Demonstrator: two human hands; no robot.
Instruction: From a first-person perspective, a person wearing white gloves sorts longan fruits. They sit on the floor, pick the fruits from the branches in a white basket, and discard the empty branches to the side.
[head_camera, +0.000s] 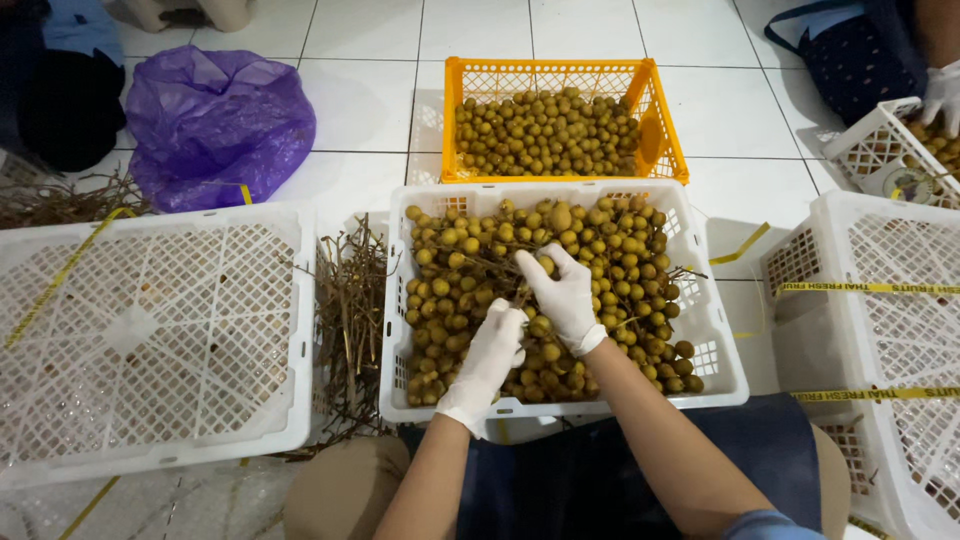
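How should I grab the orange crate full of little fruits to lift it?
Hold the orange crate by its two short side walls, one hand on each, coming from left and right. It looks heavy with small round fruit, and the stiff rim gives fingers a lip to hook under.

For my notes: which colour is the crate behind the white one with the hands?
Orange crate, clearest in the head view.
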